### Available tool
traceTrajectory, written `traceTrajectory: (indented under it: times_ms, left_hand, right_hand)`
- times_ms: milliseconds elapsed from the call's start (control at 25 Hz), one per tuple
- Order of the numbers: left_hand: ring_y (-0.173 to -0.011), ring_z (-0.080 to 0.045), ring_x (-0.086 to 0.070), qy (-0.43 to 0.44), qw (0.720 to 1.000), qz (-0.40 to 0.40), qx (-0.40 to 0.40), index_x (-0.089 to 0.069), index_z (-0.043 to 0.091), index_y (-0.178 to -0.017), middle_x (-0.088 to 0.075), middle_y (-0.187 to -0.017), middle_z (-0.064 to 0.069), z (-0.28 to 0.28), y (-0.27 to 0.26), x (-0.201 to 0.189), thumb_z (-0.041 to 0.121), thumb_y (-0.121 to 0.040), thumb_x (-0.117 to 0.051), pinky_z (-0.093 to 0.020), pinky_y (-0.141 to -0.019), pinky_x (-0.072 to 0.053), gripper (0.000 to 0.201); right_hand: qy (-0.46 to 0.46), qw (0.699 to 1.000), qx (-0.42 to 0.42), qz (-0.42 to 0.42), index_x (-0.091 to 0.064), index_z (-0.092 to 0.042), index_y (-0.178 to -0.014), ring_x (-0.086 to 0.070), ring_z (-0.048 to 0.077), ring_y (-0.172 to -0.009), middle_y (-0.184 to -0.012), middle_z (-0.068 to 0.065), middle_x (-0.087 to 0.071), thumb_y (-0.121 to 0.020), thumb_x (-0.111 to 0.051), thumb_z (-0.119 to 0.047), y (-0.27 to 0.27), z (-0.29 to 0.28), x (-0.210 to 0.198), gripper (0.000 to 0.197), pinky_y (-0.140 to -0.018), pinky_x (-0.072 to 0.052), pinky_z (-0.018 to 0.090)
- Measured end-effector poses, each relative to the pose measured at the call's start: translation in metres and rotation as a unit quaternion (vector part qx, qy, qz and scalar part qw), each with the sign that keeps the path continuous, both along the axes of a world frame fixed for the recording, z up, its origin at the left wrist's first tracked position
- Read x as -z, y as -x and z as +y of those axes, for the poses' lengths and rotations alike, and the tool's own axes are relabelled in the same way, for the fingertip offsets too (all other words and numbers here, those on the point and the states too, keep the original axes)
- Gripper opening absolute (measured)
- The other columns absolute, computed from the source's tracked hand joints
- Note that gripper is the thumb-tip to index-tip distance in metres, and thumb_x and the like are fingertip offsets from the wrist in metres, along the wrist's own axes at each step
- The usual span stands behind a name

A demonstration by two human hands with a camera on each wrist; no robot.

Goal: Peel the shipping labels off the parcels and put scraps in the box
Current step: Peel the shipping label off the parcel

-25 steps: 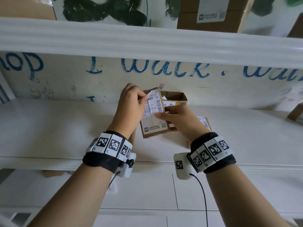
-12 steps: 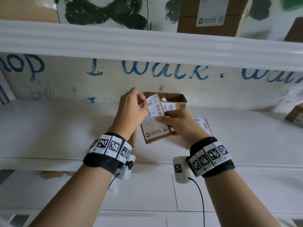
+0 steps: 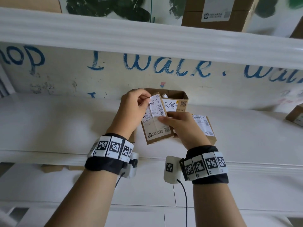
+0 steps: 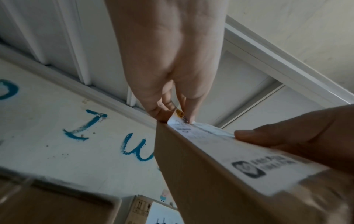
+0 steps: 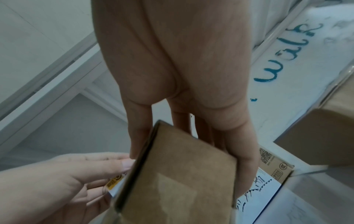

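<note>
My right hand (image 3: 181, 126) is gripping the parcel (image 3: 157, 136) above the counter (image 3: 65, 122), thumb pressing the shipping label (image 3: 155, 112). My left hand (image 3: 132, 108) is pinching what looks like its lifted top corner, before the open box (image 3: 178, 99).

The held parcel (image 3: 156, 122) stands tilted above the shelf (image 3: 65, 125), just in front of the open box (image 3: 176, 102), which sits on the shelf against the wall. The left hand (image 3: 134, 108) is at the left of the held parcel, at its upper left corner where the label (image 3: 155, 115) lifts off, and the right hand (image 3: 182, 126) is at its right. A second parcel (image 3: 205, 126) lies flat on the shelf to the right of the held parcel, behind the right hand, and a large carton (image 3: 216, 12) stands on the upper shelf (image 3: 114, 33) above.
</note>
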State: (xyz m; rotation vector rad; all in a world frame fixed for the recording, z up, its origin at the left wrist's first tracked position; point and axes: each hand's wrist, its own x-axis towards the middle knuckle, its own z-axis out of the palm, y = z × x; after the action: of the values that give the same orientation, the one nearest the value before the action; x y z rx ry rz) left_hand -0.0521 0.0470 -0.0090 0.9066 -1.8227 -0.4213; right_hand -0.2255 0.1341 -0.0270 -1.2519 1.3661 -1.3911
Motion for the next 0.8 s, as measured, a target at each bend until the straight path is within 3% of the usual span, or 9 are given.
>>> traceTrajectory:
  times_ms: [280,440,520,640,800]
  left_hand:
    - [-0.093,-0.008,-0.071,0.027,0.999,0.037,-0.001,-0.076,0.014,-0.109,-0.073,-0.105,0.002,0.012,-0.015,-0.019,0.013,-0.097,-0.071,-0.019,-0.074,-0.062,0.013]
    - [-0.091,-0.005,-0.071,0.019,0.999,0.045,-0.012,-0.076,0.014,-0.106,-0.073,-0.101,0.004,0.017,-0.022,-0.024,0.019,-0.098,-0.071,-0.018,-0.073,-0.062,0.011]
    - [-0.09,-0.003,-0.069,0.019,0.999,0.038,-0.02,-0.075,0.014,-0.106,-0.071,-0.1,0.006,0.018,-0.023,-0.024,0.019,-0.099,-0.07,-0.016,-0.073,-0.061,0.01]
    - [-0.089,-0.004,-0.069,0.025,0.999,0.034,-0.032,-0.074,0.014,-0.107,-0.07,-0.102,0.005,0.019,-0.019,-0.025,0.017,-0.1,-0.068,-0.014,-0.072,-0.061,0.009]
    - [-0.089,-0.008,-0.071,0.053,0.992,0.097,-0.063,-0.078,0.016,-0.109,-0.072,-0.1,0.001,0.022,-0.011,-0.019,0.017,-0.098,-0.072,-0.017,-0.068,-0.06,0.012]
  right_hand:
    - [0.046,0.999,-0.019,-0.007,-0.078,-0.007,-0.125,-0.084,0.018,-0.092,-0.107,0.008,-0.086,-0.105,-0.071,-0.014,-0.012,0.007,-0.008,0.023,-0.071,-0.065,0.025]
    - [0.055,0.998,-0.008,-0.024,-0.079,-0.003,-0.121,-0.083,0.014,-0.079,-0.101,0.013,-0.086,-0.103,-0.073,-0.014,-0.019,0.008,-0.012,0.022,-0.061,-0.059,0.017]
    - [0.052,0.998,-0.001,-0.034,-0.079,-0.002,-0.12,-0.083,0.016,-0.079,-0.101,0.014,-0.085,-0.103,-0.073,-0.018,-0.021,0.007,-0.009,0.024,-0.06,-0.058,0.018]
    - [0.047,0.997,0.013,-0.057,-0.079,-0.004,-0.119,-0.083,0.022,-0.086,-0.102,0.013,-0.085,-0.101,-0.076,-0.023,-0.023,0.005,-0.005,0.027,-0.065,-0.059,0.023]
    - [0.054,0.996,0.011,-0.07,-0.077,-0.005,-0.121,-0.083,0.028,-0.095,-0.104,0.013,-0.085,-0.098,-0.079,-0.026,-0.023,0.002,-0.001,0.031,-0.076,-0.062,0.033]
